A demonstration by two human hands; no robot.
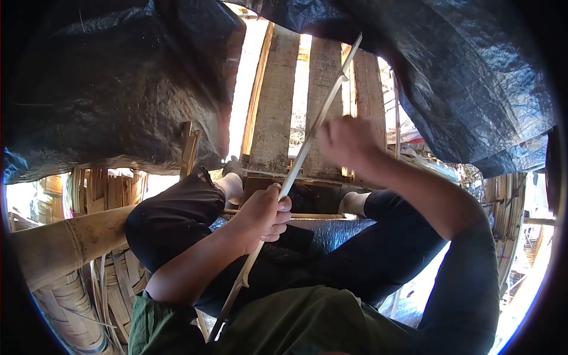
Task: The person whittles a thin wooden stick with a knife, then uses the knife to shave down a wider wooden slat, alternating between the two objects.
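Observation:
A long, narrow bamboo strip (300, 160) with raised nodes slants from my lap up toward the wooden planks. My left hand (263, 216) is wrapped round it below its middle, the thumb lying along the strip. Higher up, my right hand (350, 142) is just right of the strip, its fingers curled closed. Motion blurs this hand, and I cannot make out what it holds or whether it touches the strip. The strip's lower end runs down beside my green shirt (296, 319).
Wooden planks (275, 97) with bright gaps rise in front of me. Dark plastic sheeting (136, 89) hangs on both sides. A thick bamboo pole (74, 239) and woven bamboo (65, 302) are at left. My bent legs (171, 222) frame the space below my hands.

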